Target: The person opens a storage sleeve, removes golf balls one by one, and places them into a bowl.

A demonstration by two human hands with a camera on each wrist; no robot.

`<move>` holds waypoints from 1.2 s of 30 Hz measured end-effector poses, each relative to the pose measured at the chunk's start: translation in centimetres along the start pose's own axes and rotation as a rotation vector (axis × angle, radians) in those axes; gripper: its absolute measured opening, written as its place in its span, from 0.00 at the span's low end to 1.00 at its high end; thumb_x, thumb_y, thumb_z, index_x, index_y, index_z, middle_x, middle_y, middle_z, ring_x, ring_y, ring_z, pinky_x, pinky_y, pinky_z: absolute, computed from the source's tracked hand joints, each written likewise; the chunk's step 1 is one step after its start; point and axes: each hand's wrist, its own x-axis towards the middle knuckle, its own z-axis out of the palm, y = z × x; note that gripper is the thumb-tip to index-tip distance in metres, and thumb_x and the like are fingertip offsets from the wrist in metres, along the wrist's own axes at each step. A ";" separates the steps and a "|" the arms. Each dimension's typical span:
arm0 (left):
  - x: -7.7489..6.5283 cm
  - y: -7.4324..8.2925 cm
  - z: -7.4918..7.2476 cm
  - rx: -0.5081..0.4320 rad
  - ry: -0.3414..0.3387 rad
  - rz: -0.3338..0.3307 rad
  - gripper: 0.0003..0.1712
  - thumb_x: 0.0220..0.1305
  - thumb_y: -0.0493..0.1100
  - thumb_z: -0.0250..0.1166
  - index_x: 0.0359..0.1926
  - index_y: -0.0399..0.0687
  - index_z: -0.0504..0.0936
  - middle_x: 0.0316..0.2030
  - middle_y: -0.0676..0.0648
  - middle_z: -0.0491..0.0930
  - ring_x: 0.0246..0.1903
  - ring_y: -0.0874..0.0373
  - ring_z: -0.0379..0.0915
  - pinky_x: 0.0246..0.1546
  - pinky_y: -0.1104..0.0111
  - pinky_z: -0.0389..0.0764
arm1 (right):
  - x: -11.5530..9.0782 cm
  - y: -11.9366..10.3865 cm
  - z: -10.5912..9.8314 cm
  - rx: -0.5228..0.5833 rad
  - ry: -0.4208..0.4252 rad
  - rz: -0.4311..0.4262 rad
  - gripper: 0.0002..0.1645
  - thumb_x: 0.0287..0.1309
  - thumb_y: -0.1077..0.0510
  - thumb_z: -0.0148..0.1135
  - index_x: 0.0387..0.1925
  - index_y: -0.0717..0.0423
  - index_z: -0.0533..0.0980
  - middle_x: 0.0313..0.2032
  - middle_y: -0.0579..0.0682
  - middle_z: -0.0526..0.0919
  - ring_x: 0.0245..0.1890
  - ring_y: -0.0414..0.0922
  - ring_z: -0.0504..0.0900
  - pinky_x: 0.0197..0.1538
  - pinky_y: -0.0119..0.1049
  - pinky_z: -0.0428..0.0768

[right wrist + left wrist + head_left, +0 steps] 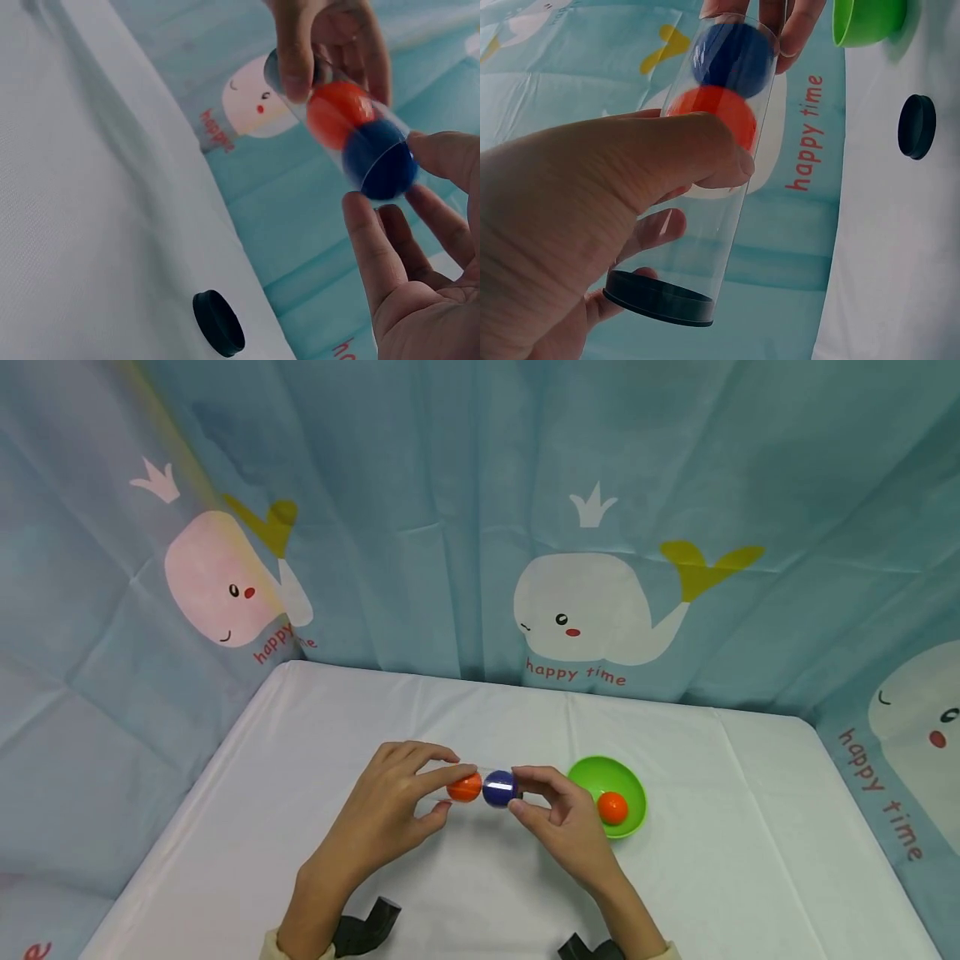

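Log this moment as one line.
left hand: holds clear tube | right hand: pinches uncapped end | inside tube: orange ball, blue ball | loose black cap: on white cloth | green bowl: holds second orange ball

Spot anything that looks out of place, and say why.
A black cap lies loose on the white cloth, apart from the clear tube, which has a similar cap on only one end. Nothing looks spilled or damaged.

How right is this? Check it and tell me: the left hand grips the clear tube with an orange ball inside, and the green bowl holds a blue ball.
The green bowl holds an orange ball, not a blue one, as the head view shows; the rest stands.
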 end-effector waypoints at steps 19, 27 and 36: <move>-0.2 -0.2 -0.1 -0.046 -0.050 -0.053 0.30 0.51 0.44 0.84 0.57 0.68 0.89 0.51 0.58 0.87 0.54 0.58 0.82 0.57 0.55 0.84 | -0.1 -0.7 -0.5 -0.002 0.015 0.038 0.24 0.70 0.63 0.68 0.65 0.58 0.77 0.63 0.60 0.80 0.59 0.38 0.84 0.55 0.31 0.88; -0.2 0.0 0.0 -0.060 -0.088 -0.116 0.31 0.53 0.46 0.84 0.59 0.68 0.88 0.53 0.58 0.87 0.54 0.59 0.83 0.56 0.57 0.85 | -0.3 -1.1 -1.3 -0.013 0.038 0.036 0.30 0.69 0.65 0.67 0.70 0.55 0.71 0.65 0.59 0.77 0.59 0.38 0.83 0.55 0.30 0.88; -0.2 -0.2 0.4 -0.058 -0.087 -0.117 0.31 0.53 0.46 0.84 0.60 0.67 0.88 0.53 0.58 0.87 0.54 0.59 0.83 0.56 0.57 0.85 | -0.4 -1.6 -2.7 -0.033 0.053 0.042 0.25 0.69 0.66 0.67 0.65 0.62 0.75 0.61 0.46 0.79 0.58 0.39 0.82 0.53 0.32 0.89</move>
